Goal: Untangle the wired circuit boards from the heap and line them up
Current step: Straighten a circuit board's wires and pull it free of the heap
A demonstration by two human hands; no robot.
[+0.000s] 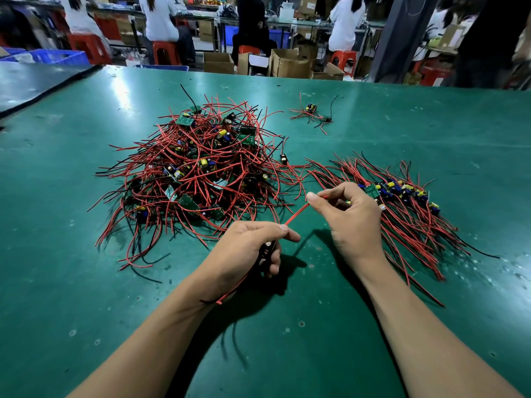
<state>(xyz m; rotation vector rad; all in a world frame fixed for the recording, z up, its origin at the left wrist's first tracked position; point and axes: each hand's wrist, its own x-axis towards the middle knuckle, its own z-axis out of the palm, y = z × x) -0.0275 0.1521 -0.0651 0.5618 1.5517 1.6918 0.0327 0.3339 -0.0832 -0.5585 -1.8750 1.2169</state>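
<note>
Wired circuit board is sitting clamped in the curled fingers of the left hand, its red wire running taut to the pinching fingertips of the right hand.

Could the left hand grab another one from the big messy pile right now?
Probably not yet. Nothing blocks the way to the heap, which lies just beyond the left hand, but its fingers are curled round a red wire that the right hand pinches too.
</note>
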